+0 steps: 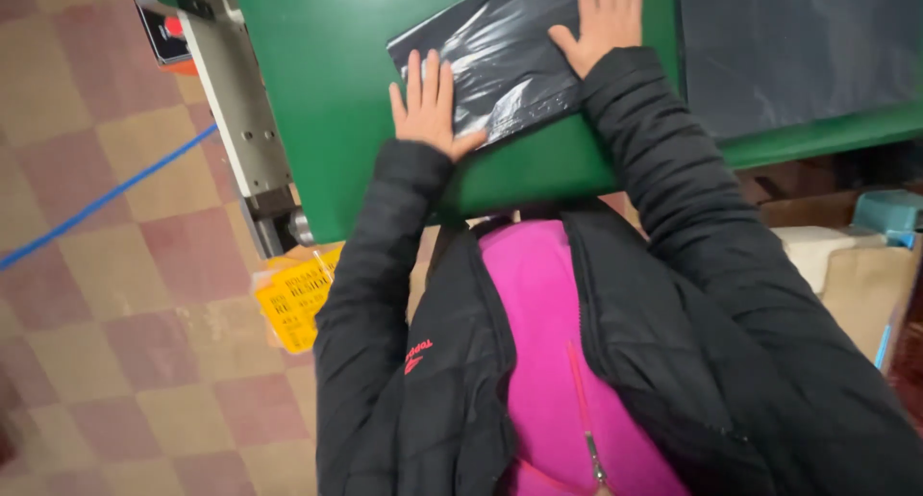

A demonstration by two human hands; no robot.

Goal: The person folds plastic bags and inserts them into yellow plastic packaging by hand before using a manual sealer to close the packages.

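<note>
The person is leaning over a green conveyor belt point(327, 92), pressing both palms flat onto a black plastic bag point(500, 59) that is lying on it. The left hand point(430, 107) is spread open with fingers together, resting on the bag's near left corner, partly on the green surface. The right hand point(606, 20) is lying flat and open on the bag's right edge, its fingertips running out of the top of the view. Neither hand is gripping; both are simply pressing down. The bag is glossy and wrinkled, sitting tilted across the belt.

A grey metal side frame point(236, 102) is running along the belt's left edge, with a red-and-black control box point(165, 35) at its far end. On the checkered floor point(106, 294) below the frame, a yellow printed package point(293, 299) is lying flat. A blue tape line point(96, 203) is crossing the floor tiles diagonally. To the right, brown cardboard boxes point(860, 285) are standing near a teal object point(889, 212).
</note>
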